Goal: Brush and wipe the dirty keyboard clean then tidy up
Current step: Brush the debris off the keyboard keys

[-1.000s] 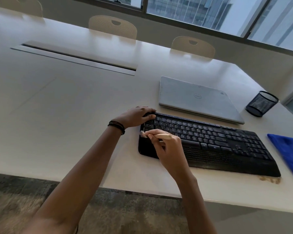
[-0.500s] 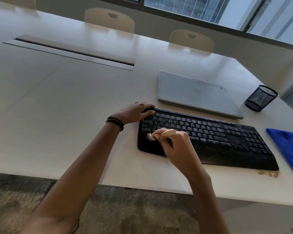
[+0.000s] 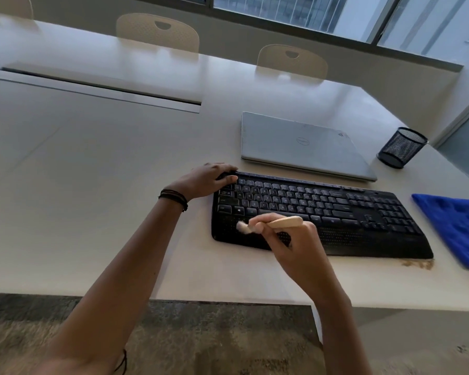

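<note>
Keyboard (image 3: 336,209): black, lay on the right of the white table (image 3: 92,185), just near of a closed laptop (image 3: 301,144)
Left hand (image 3: 209,180): gripped the Keyboard's far left corner, thumb on the keys
Right hand (image 3: 290,239): pinched a wooden brush (image 3: 279,222), bristles on the palm rest's left end
Hands: apart, each clamped on its own thing
Cloth (image 3: 455,228): blue, right of the Keyboard
Mesh cup (image 3: 401,147): far right
Crumbs (image 3: 417,263): at the Keyboard's near right corner
</note>
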`<action>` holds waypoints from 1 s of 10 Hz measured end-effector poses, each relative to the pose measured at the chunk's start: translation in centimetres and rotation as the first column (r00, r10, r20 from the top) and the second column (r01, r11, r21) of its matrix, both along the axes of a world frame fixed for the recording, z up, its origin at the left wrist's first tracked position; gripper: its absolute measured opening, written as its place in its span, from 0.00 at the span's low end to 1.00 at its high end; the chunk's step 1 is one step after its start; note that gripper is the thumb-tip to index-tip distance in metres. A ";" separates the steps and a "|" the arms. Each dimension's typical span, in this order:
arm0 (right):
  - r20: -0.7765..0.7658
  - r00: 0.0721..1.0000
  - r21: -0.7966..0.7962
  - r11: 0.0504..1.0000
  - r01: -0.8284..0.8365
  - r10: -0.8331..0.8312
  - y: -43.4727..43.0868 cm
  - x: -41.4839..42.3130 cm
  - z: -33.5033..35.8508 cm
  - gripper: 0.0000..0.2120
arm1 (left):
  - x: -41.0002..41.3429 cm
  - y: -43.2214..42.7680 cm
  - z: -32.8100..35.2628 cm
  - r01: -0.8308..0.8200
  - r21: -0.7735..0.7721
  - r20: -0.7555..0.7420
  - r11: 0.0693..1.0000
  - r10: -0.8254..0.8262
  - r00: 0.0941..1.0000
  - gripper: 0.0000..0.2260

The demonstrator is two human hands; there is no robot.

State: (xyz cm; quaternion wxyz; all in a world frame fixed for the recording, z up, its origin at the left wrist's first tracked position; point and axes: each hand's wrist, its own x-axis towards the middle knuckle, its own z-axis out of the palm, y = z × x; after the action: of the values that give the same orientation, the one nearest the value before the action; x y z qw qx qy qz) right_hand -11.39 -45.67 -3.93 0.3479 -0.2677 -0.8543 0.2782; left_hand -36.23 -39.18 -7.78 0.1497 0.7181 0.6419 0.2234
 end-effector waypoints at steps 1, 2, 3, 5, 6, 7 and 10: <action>-0.062 0.996 0.077 0.995 0.067 -0.062 0.3 -0.5 -0.3 0.08 | 0.0 0.0 -0.1 -0.001 0.005 0.001 1.000 0.001 1.000 0.19; 0.018 0.999 0.066 0.997 0.046 -0.048 0.6 -0.6 -1.4 0.10 | 0.0 0.0 -0.1 -0.005 0.001 0.003 1.000 0.005 1.000 0.19; 0.047 0.999 0.010 1.000 -0.017 0.016 0.6 0.2 -1.4 0.10 | 0.0 -0.1 0.0 -0.011 -0.007 0.006 1.000 0.011 1.000 0.19; 0.071 0.996 -0.070 0.996 -0.049 0.054 0.6 2.4 -0.1 0.08 | 0.1 -0.1 0.0 -0.016 -0.012 -0.006 1.000 0.016 1.000 0.19; -0.022 0.976 0.143 0.966 0.216 -0.216 1.3 3.0 -0.7 0.09 | 0.1 -0.1 0.0 -0.012 -0.008 -0.004 1.000 0.012 1.000 0.19; 0.000 0.943 0.213 0.922 0.324 -0.332 1.5 3.0 -1.5 0.08 | 0.1 -0.1 0.0 -0.013 0.001 -0.012 1.000 0.013 1.000 0.19; 0.052 0.997 -0.074 0.996 0.059 -0.055 -0.7 2.2 -1.5 0.08 | 0.0 -0.2 0.0 -0.010 -0.008 -0.008 1.000 0.010 1.000 0.19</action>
State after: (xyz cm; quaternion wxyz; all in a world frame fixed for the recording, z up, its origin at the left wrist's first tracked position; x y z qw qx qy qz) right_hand -9.21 -46.38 -5.44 0.3236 -0.3117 -0.8438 0.2936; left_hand -36.24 -39.34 -7.73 0.1489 0.7151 0.6470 0.2186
